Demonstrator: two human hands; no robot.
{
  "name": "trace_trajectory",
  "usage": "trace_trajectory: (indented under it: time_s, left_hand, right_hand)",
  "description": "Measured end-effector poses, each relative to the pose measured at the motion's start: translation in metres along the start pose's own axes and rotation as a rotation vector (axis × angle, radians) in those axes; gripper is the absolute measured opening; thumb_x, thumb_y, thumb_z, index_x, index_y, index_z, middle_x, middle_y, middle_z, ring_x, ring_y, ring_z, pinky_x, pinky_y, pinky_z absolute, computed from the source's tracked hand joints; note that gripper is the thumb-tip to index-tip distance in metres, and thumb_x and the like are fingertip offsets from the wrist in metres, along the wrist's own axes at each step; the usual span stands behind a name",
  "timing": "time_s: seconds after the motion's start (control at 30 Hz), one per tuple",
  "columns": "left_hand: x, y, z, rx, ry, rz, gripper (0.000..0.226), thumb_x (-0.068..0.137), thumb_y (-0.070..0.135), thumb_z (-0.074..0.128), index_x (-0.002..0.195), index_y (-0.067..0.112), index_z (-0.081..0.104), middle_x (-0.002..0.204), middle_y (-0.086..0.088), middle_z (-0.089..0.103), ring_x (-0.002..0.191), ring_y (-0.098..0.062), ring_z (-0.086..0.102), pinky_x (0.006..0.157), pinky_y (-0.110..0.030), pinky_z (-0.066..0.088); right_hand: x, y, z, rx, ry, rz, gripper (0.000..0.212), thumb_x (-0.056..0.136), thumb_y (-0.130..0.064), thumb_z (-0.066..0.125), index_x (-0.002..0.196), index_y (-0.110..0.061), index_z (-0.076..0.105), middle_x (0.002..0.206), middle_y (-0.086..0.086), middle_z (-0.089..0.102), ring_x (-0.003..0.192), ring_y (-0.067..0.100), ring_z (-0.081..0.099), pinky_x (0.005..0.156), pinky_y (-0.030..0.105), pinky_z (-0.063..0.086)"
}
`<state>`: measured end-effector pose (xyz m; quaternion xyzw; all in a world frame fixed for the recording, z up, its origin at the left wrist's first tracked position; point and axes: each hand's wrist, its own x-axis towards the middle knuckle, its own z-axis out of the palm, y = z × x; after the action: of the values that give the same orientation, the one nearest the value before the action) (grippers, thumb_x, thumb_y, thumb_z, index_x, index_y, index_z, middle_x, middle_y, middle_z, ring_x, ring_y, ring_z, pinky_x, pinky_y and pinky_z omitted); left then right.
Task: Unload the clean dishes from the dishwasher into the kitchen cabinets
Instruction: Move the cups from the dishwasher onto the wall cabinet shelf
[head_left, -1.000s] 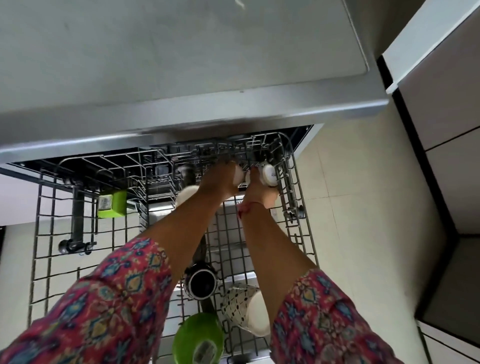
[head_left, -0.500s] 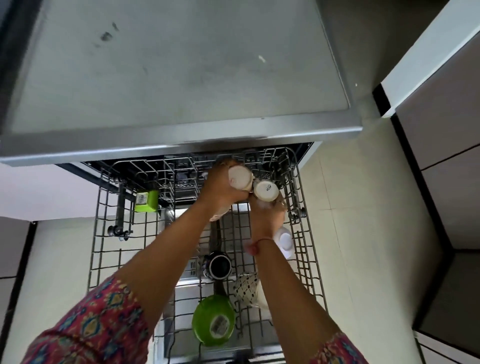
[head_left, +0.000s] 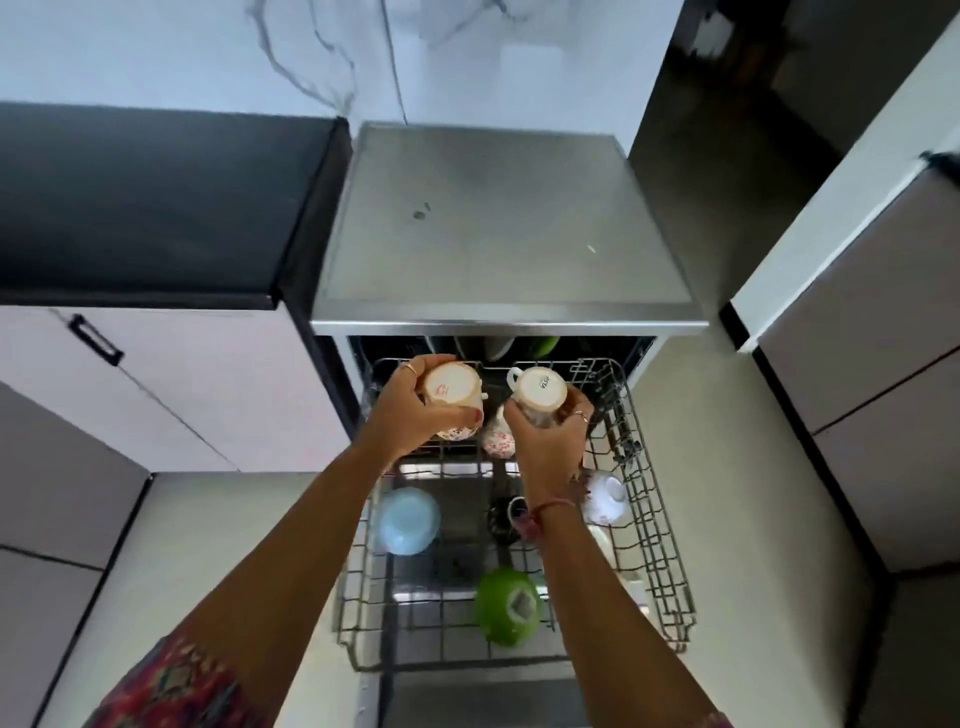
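Observation:
My left hand (head_left: 410, 410) grips an upside-down floral cup (head_left: 451, 396) above the pulled-out upper rack (head_left: 657, 561) of the dishwasher (head_left: 493, 228). My right hand (head_left: 550, 441) grips a second upside-down cup (head_left: 538, 392) with a white handle, beside the first. Another floral cup (head_left: 496, 439) stays in the rack between my hands. Further down the rack sit a pale blue bowl (head_left: 408, 521), a green bowl (head_left: 508, 606), a dark mug (head_left: 504, 517) and a white bowl (head_left: 605, 497).
A black countertop (head_left: 156, 197) with a white cabinet door (head_left: 182, 384) below it lies left of the dishwasher. Tall cabinets (head_left: 872, 332) stand on the right. More dishes show inside the machine behind the rack. The floor is pale tile.
Both hands have lifted their cups up out of the rack's far end. The camera has risen and pulled back, showing the whole dishwasher top and counter.

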<state>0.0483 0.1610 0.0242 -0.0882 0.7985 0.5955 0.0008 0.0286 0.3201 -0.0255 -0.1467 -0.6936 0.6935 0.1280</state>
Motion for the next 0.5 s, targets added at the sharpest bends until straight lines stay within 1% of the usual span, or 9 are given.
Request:
trace_trajectory:
  time_s: [0.07, 0.1, 0.17, 0.23, 0.3, 0.37, 0.43, 0.5]
  left_hand:
    - [-0.032, 0.009, -0.037, -0.025, 0.016, 0.02, 0.069, 0.058, 0.015, 0.09, 0.116, 0.031, 0.055, 0.112, 0.003, 0.06, 0.1, -0.012, 0.061, 0.081, -0.025, 0.056]
    - [-0.049, 0.014, -0.059, -0.031, 0.03, 0.038, 0.069, 0.059, 0.015, 0.089, 0.118, 0.03, 0.055, 0.113, 0.002, 0.061, 0.101, -0.012, 0.061, 0.082, -0.026, 0.056]
    - [-0.078, 0.024, -0.101, -0.038, 0.066, 0.075, 0.069, 0.06, 0.013, 0.088, 0.119, 0.027, 0.054, 0.109, 0.004, 0.062, 0.098, -0.01, 0.061, 0.076, -0.018, 0.055]
    - [-0.101, 0.034, -0.138, -0.032, 0.109, 0.1, 0.069, 0.061, 0.014, 0.088, 0.118, 0.025, 0.051, 0.104, 0.009, 0.059, 0.094, -0.007, 0.059, 0.067, -0.011, 0.052]
    - [-0.124, 0.044, -0.175, -0.02, 0.158, 0.115, 0.071, 0.061, 0.017, 0.089, 0.119, 0.023, 0.049, 0.104, 0.011, 0.058, 0.094, -0.006, 0.058, 0.065, -0.011, 0.051]
    - [-0.145, 0.052, -0.21, -0.025, 0.215, 0.119, 0.07, 0.06, 0.02, 0.089, 0.116, 0.023, 0.049, 0.102, 0.013, 0.058, 0.093, -0.004, 0.058, 0.061, -0.011, 0.05]
    - [-0.162, 0.057, -0.24, -0.048, 0.264, 0.118, 0.067, 0.06, 0.021, 0.089, 0.113, 0.026, 0.048, 0.099, 0.017, 0.057, 0.089, 0.0, 0.057, 0.056, -0.007, 0.048]
    - [-0.179, 0.061, -0.27, -0.076, 0.314, 0.129, 0.063, 0.062, 0.022, 0.088, 0.111, 0.029, 0.049, 0.099, 0.018, 0.058, 0.089, 0.001, 0.058, 0.054, -0.006, 0.047]
  right_hand:
    - [-0.036, -0.019, 0.016, 0.025, 0.005, -0.041, 0.065, 0.065, -0.006, 0.083, 0.117, -0.012, 0.044, 0.105, 0.0, 0.06, 0.095, 0.006, 0.063, 0.08, 0.015, 0.054]
    - [-0.056, -0.03, 0.026, 0.044, 0.008, -0.06, 0.065, 0.065, -0.007, 0.084, 0.116, -0.013, 0.043, 0.103, -0.003, 0.06, 0.093, 0.005, 0.063, 0.078, 0.015, 0.054]
    - [-0.092, -0.051, 0.048, 0.089, -0.004, -0.098, 0.063, 0.064, -0.009, 0.084, 0.111, -0.017, 0.043, 0.097, -0.009, 0.061, 0.089, 0.003, 0.063, 0.076, 0.016, 0.055]
    - [-0.122, -0.07, 0.071, 0.126, -0.036, -0.127, 0.06, 0.065, -0.009, 0.085, 0.108, -0.018, 0.043, 0.094, -0.007, 0.062, 0.087, 0.006, 0.065, 0.075, 0.017, 0.055]
    - [-0.151, -0.092, 0.094, 0.178, -0.075, -0.15, 0.058, 0.065, -0.008, 0.084, 0.106, -0.016, 0.044, 0.096, 0.0, 0.064, 0.088, 0.014, 0.066, 0.077, 0.02, 0.055]
    - [-0.178, -0.111, 0.116, 0.213, -0.103, -0.18, 0.058, 0.065, -0.009, 0.084, 0.106, -0.015, 0.044, 0.099, 0.003, 0.063, 0.09, 0.017, 0.065, 0.08, 0.024, 0.056]
    - [-0.201, -0.128, 0.135, 0.237, -0.131, -0.213, 0.059, 0.065, -0.01, 0.084, 0.108, -0.017, 0.044, 0.102, 0.002, 0.06, 0.094, 0.016, 0.064, 0.077, 0.017, 0.055]
    - [-0.223, -0.144, 0.155, 0.252, -0.163, -0.253, 0.059, 0.066, -0.011, 0.084, 0.107, -0.02, 0.043, 0.105, 0.002, 0.059, 0.096, 0.016, 0.062, 0.076, 0.011, 0.053]
